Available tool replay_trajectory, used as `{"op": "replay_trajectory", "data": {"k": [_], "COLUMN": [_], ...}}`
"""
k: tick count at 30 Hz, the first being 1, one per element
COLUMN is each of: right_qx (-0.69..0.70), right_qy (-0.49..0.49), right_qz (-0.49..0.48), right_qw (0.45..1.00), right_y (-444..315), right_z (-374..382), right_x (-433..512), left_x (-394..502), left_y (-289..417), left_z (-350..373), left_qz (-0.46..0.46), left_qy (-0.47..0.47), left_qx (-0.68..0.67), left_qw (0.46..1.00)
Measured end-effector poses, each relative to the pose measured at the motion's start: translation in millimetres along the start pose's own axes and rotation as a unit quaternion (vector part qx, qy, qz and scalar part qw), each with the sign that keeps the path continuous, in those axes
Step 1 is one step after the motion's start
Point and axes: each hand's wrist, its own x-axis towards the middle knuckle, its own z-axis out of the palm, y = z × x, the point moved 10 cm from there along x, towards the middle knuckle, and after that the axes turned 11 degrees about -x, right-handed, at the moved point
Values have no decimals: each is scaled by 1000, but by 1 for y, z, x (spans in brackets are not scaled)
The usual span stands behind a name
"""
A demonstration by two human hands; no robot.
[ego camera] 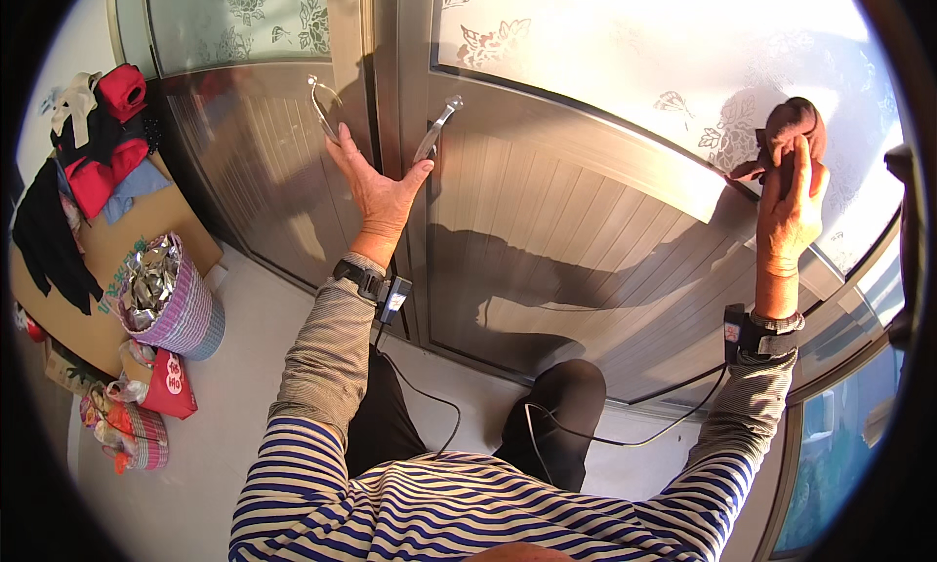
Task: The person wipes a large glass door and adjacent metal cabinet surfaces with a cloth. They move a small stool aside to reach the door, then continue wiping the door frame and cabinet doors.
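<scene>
In the head view my right hand (pixel 792 214), at the upper right, holds a bunched brown cloth (pixel 794 119) against a patterned glass panel (pixel 585 39) of the door. Flowers and butterflies decorate that bright glass. My left hand (pixel 382 196) is spread with thumb and fingers apart between two metal pull handles. Its fingertips reach the lower end of the left door handle (pixel 316 97), and its thumb lies at the lower end of the right door handle (pixel 443 123); whether they press on the metal is hard to tell. Below the glass is a grooved lower door panel (pixel 556 189).
At left a woven basket (pixel 192 317) filled with silvery crumpled packets stands by a cardboard sheet (pixel 187 214) with clothes (pixel 110 167) over it. A red bag (pixel 170 394) and a smaller basket (pixel 152 434) sit nearby. Cables (pixel 622 443) run from both wrist devices.
</scene>
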Motion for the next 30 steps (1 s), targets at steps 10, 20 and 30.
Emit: {"op": "replay_trajectory", "data": {"k": [10,20,30], "right_qx": [-156,-34,97], "right_qy": [-87,0,33], "right_qz": [382,211,-37], "right_qw": [907,977,994], "right_y": [317,113,-212], "right_z": [20,6,5], "right_x": [-111,-25,85], "left_x": [-5,-11,-5], "left_y": [13,18,17], "left_z": [-5,-10,-6], "left_qz": [55,85,82], "left_qy": [38,78,98], "left_qx": [-3,-8,69], "left_qw": [998,993,989]}}
